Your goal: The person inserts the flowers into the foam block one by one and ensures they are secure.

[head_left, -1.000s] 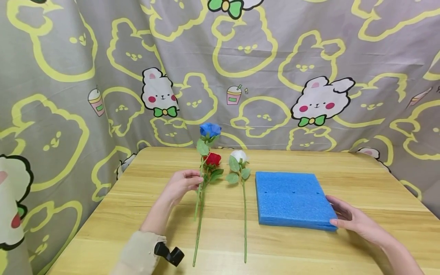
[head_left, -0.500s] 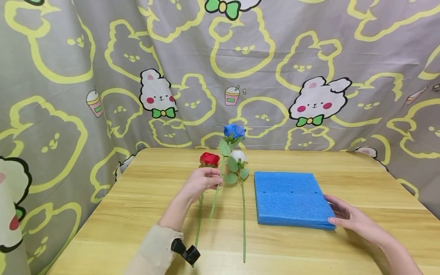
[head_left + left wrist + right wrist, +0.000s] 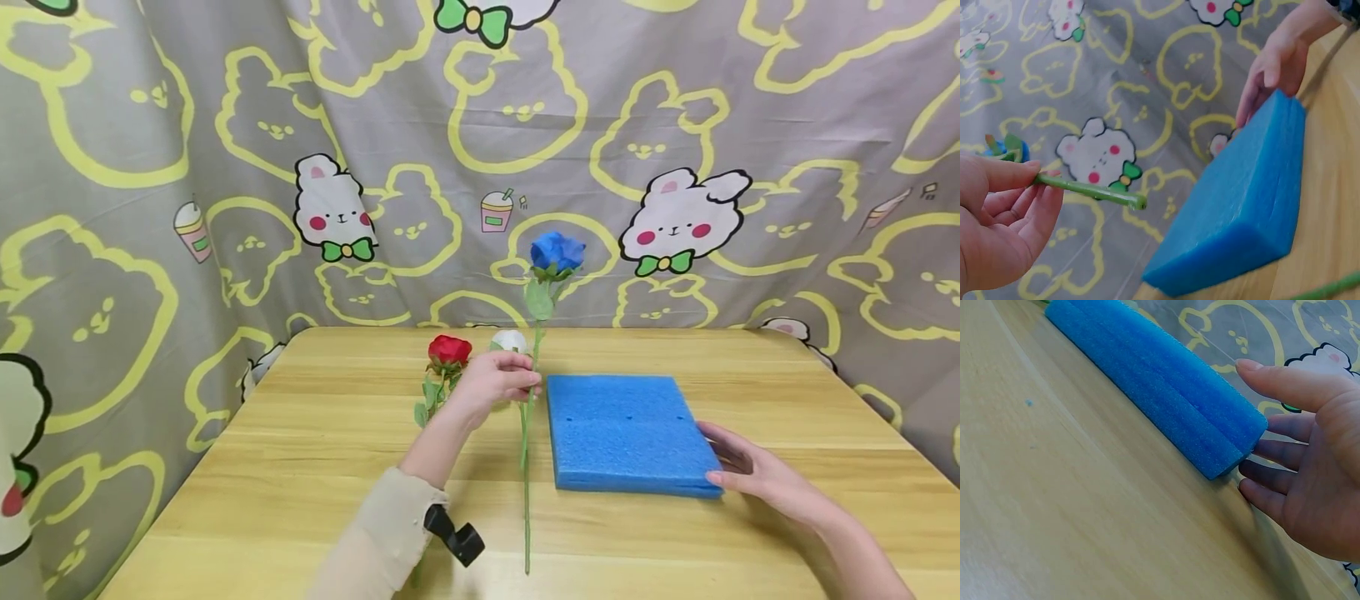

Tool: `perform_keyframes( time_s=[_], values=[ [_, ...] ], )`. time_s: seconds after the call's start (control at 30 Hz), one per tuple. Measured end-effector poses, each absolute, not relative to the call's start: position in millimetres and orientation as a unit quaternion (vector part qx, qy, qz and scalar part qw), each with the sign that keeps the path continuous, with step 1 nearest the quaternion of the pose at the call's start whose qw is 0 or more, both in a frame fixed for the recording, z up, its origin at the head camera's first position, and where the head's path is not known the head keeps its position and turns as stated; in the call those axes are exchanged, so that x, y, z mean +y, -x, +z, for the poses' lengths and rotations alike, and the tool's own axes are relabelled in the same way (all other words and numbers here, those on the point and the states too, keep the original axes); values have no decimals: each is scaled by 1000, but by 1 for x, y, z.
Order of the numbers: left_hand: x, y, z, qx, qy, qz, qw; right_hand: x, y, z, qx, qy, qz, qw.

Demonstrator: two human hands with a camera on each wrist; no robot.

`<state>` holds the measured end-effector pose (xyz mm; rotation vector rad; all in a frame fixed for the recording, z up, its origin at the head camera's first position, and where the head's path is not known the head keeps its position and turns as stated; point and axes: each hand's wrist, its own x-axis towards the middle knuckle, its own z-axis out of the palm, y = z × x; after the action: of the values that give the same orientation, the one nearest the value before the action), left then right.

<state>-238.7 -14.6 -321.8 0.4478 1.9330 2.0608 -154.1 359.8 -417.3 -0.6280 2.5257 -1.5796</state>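
In the head view, my left hand [image 3: 501, 383] pinches the green stem of a blue rose [image 3: 557, 255] between thumb and fingers. The rose is raised upright, just left of a thick blue foam block [image 3: 633, 442]. The left wrist view shows the cut end of its stem [image 3: 1104, 193] pointing toward the foam. Three small holes run across the block's top. My right hand [image 3: 1319, 447] rests its extended fingers against the block's right end, the thumb apart above it. Behind my left hand lies a white rose [image 3: 510, 340], partly hidden.
A red rose [image 3: 449, 351] lies left of the white one, its stem mostly behind my left forearm. The wooden table [image 3: 285, 483] meets a patterned grey curtain [image 3: 420, 100] at the back. A black strap mount [image 3: 454, 534] sits on my left wrist.
My left hand has carried the blue rose rightward and up, from over the red rose, past the white one, to beside the foam block. My right hand stays at the block.
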Motion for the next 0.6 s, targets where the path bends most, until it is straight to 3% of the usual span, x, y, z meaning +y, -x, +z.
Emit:
perform_keyframes(
  time_s=[0.6],
  values=[
    [36, 245, -321, 687, -154, 693, 156, 359, 153, -416, 828, 196, -524, 48]
  ],
)
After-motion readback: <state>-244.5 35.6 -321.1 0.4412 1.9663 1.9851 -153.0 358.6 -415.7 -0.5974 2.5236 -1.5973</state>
